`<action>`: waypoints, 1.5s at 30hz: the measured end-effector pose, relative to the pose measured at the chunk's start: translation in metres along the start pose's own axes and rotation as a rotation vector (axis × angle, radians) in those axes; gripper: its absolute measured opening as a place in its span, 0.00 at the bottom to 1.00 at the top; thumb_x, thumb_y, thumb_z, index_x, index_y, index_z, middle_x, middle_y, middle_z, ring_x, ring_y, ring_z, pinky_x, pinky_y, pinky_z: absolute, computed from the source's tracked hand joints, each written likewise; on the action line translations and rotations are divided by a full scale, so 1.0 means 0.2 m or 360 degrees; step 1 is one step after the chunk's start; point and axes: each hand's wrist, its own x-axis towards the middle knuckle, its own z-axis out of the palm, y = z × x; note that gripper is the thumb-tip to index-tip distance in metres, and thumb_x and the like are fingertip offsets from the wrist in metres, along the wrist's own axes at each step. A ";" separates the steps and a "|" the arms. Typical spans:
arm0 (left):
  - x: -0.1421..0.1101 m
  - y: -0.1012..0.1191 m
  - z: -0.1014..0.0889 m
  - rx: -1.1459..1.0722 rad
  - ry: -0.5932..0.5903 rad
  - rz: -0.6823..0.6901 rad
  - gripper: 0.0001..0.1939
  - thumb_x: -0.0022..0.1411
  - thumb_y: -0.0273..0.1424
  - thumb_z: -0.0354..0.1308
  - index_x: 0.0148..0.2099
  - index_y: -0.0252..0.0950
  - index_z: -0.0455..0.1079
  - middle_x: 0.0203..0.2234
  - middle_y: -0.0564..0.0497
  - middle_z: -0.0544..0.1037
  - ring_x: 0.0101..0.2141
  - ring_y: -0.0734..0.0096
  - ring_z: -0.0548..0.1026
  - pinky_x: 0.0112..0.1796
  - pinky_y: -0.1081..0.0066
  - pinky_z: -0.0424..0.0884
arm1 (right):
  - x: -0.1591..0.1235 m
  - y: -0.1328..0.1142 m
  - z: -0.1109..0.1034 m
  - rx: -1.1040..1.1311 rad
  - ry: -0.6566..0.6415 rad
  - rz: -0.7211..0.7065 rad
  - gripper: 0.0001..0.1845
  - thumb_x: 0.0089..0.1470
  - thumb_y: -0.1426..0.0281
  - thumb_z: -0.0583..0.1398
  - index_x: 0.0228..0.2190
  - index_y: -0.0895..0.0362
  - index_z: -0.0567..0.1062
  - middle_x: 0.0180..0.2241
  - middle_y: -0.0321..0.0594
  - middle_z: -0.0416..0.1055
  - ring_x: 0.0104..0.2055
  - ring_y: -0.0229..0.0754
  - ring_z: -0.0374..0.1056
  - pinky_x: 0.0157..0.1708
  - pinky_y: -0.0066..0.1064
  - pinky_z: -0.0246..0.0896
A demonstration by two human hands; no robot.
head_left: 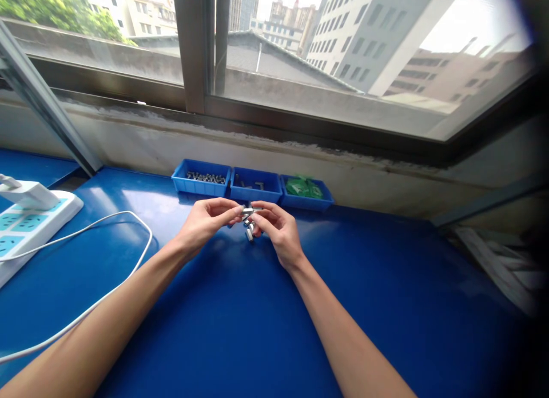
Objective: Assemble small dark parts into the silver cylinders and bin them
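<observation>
Two bare forearms enter from 6 o'clock and converge over the glossy blue flat surface.

Left hand: thumb and forefinger pinched, grip closed on one end of the small silver metal cylindrical parts. Right hand: fingers curled, grip closed on the same cluster from the 3 o'clock side; a few more of these parts hang below its fingertips. Fingertips of the two hands almost meet. The parts sit at frame centre, raised just above the surface, near the bins. Exact count of parts: cannot tell, too small.

At 9 o'clock: a white power strip with pale blue socket faces, a white plug seated on it, and a white cable looping across the surface toward 7 o'clock.

Beyond the hands, toward 12 o'clock, three shallow blue plastic bins stand in a row, touching:
- left bin: small dark metal pieces
- middle bin: a few grey pieces
- right bin: green plastic packets

Behind them: a stained pale wall ledge, then a metal-framed window with buildings and trees outside.
</observation>
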 end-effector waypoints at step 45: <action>0.02 -0.01 0.01 0.0223 -0.0111 -0.0015 0.18 0.58 0.42 0.64 0.42 0.34 0.69 0.28 0.52 0.76 0.30 0.73 0.73 0.35 0.72 0.67 | 0.00 0.03 0.01 -0.0137 0.0049 0.0035 0.16 0.54 0.60 0.64 0.41 0.56 0.78 0.28 0.38 0.77 0.23 0.36 0.69 0.22 0.27 0.61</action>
